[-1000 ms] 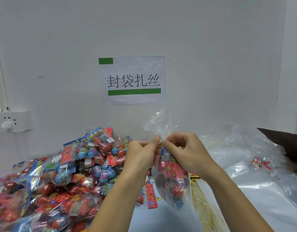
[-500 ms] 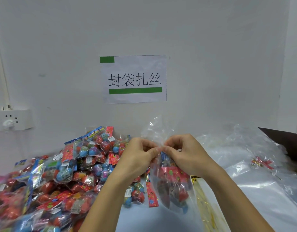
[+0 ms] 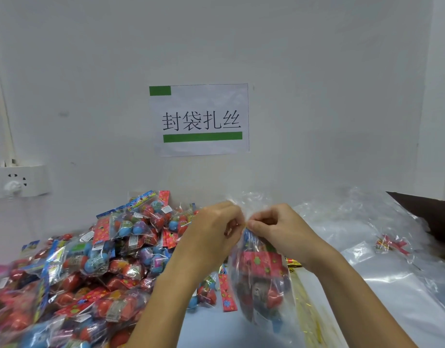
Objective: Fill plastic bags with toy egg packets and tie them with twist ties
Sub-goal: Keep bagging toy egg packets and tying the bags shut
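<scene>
wall point(image 3: 317, 96): plain white, with a paper sign point(image 3: 201, 119) stuck on it (black characters, green bars) and a power strip point(image 3: 18, 181) mounted off to the left
table point(image 3: 211, 330): pale blue top, pretty much buried under stuff
packet pile point(image 3: 73, 267): a big heap of toy egg packets is spread over the left side, red and blue eggs in clear wrap
empty bags point(image 3: 367, 222): loose clear plastic is piled on the right, near a dark box edge point(image 3: 427, 212)
filled bag point(image 3: 261, 280): held up at the middle, just above the table, packets inside, its neck gathered between both hands
left hand point(image 3: 216, 229): grip is pinched together on the bag neck, fingertips meeting the other hand's
right hand point(image 3: 279, 229): grip is clamped on the same neck from the right
twist tie point(image 3: 245, 224): only a tiny gold bit is seen at the pinch, kinda blurry
spare ties point(image 3: 306, 307): gold strands lying on the table under the right forearm
</scene>
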{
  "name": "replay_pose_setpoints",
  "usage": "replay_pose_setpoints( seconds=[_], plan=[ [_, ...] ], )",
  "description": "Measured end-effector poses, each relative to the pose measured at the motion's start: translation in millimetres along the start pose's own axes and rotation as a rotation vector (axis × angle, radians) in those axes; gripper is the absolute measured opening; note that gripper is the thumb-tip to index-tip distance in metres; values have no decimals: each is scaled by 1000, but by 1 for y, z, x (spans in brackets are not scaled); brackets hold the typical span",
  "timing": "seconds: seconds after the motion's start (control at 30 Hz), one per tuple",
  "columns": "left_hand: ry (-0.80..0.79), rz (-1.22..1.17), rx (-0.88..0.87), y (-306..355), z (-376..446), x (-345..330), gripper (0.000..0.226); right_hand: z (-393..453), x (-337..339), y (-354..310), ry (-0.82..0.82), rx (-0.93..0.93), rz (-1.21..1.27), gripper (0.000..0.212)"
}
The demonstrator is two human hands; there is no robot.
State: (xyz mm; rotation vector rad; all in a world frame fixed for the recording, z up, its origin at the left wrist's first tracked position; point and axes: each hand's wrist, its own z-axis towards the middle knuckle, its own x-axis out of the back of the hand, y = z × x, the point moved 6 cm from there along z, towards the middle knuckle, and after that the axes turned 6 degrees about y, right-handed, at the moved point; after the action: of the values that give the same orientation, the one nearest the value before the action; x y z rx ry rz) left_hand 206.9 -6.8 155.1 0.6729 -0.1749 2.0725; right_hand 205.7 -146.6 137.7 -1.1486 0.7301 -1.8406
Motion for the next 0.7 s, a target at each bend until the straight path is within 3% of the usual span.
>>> replay_pose_setpoints(
  seconds=[0.07, 0.17, 0.37, 0.7],
  plan=[
    [89, 49, -16, 3, 0, 1, 14, -1, 1, -2, 19, -5, 88, 23],
    [172, -108, 232, -8, 0, 4, 16, 1, 5, -1, 76, -15, 182, 21],
    [-2, -599, 710, -28, -13, -12, 19, 5, 8, 5, 148, -10, 105, 19],
    [74, -974, 1185, -35, -28, -32, 8, 4, -1, 1, 126, 39, 10, 17]
  ],
)
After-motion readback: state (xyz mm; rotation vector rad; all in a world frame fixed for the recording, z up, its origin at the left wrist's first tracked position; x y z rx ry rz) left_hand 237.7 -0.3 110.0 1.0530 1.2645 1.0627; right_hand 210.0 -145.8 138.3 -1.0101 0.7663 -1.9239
